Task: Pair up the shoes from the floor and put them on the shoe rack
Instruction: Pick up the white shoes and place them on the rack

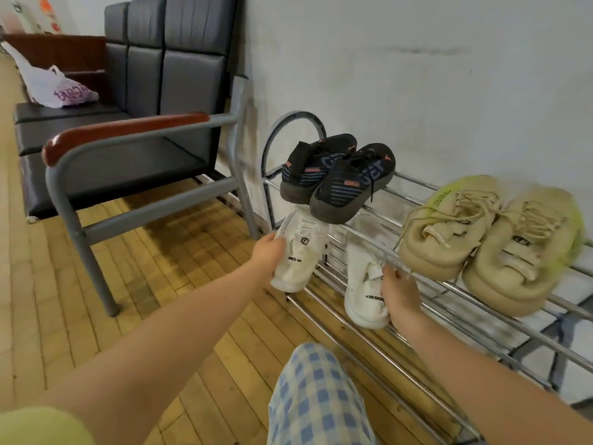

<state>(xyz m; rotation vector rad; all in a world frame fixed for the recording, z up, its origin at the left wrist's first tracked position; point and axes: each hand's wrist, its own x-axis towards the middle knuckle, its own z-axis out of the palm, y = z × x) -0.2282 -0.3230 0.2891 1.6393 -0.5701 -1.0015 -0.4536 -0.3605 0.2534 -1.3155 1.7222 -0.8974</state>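
Note:
A chrome shoe rack (455, 319) stands against the white wall. On its top tier sit a black pair of sneakers (337, 178) at the left and a beige chunky pair (491, 242) at the right. My left hand (268, 252) grips a white sneaker (300, 255) by its heel at the rack's left end, level with the lower tier. My right hand (399, 292) holds a second white sneaker (364, 290) by its side, its toe pushed under the top bars onto the lower tier.
A black bench with grey metal frame and red-brown armrest (125, 130) stands just left of the rack. A plastic bag (61, 88) lies on its seat. Wooden floor (160, 284) spreads below. My checked trouser knee (317, 396) is in front of the rack.

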